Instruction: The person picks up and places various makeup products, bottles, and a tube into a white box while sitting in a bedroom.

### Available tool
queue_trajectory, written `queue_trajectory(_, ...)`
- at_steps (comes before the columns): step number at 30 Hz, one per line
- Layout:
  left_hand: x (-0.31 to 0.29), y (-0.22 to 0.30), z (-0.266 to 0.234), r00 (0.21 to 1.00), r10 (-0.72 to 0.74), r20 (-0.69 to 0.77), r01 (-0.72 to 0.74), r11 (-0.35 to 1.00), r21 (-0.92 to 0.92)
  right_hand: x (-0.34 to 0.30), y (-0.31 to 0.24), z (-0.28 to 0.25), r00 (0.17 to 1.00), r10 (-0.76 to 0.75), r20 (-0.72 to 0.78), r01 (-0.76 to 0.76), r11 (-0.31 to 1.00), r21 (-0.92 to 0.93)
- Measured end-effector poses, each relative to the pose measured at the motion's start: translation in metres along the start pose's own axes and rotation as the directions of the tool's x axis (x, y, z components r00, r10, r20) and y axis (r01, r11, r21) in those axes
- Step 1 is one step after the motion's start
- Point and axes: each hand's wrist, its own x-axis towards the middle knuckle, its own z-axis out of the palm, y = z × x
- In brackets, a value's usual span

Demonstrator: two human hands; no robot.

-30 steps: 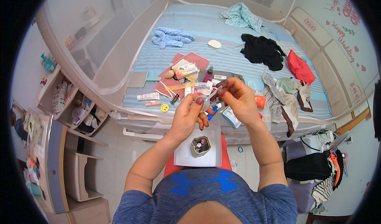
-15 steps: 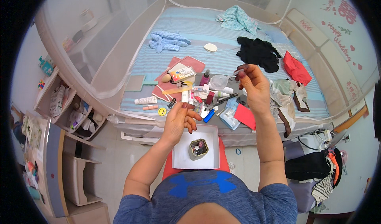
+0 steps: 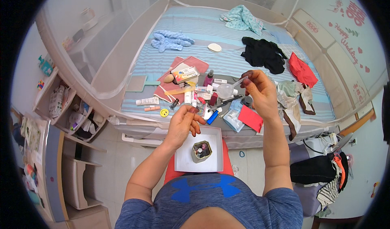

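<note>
My right hand (image 3: 260, 91) pinches the thin handle of a translucent round plastic scoop (image 3: 224, 91) between thumb and fingers. The scoop's bowl hangs to the left, above the items on the bed's near edge. My left hand (image 3: 183, 125) hovers over the white box's far left corner, its fingers loosely bent and apart, with nothing visible in them. On my lap sits the shallow white box (image 3: 183, 160). Inside it stands an angular gold-edged container (image 3: 201, 156) holding several small items that I cannot make out.
Tubes, a purple bottle (image 3: 209, 78), a blue marker-like stick (image 3: 214, 117), a red envelope (image 3: 250, 118) and a pale green paddle (image 3: 137, 84) lie on the bed's near side. Beyond are a blue headband-like cloth (image 3: 172, 41), a white oval pad (image 3: 214, 47) and black clothing (image 3: 264, 54).
My right hand has shifted slightly down, with the scoop still in it, and the scoop's bowl hangs a little lower. The left hand stays nearly still; the whole view has shifted slightly.
</note>
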Motion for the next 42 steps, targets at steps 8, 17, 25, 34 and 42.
queue_trajectory(8,0.002,-0.004,0.0,1.0,-0.016,-0.009,0.016,1.0,0.02,-0.002,0.013,0.003,0.998,-0.02,-0.064,0.016,0.997,-0.072)
queue_trajectory(17,-0.008,-0.023,-0.022,0.999,-0.015,-0.05,0.02,0.995,0.097,-0.02,0.053,-0.033,0.956,0.082,-0.281,-0.147,0.965,-0.218)
queue_trajectory(25,-0.047,-0.072,-0.076,0.943,-0.122,-0.311,0.179,0.97,0.162,-0.059,0.181,-0.08,0.841,0.333,-0.425,-0.469,0.842,-0.268)
queue_trajectory(34,-0.088,-0.103,-0.081,0.853,-0.22,-0.474,0.289,0.954,0.078,-0.047,0.273,-0.053,0.841,0.381,-0.385,-0.473,0.863,-0.179)
queue_trajectory(42,-0.097,-0.125,-0.082,0.866,-0.234,-0.441,0.31,0.945,0.108,-0.052,0.277,-0.066,0.852,0.337,-0.401,-0.513,0.693,-0.506)
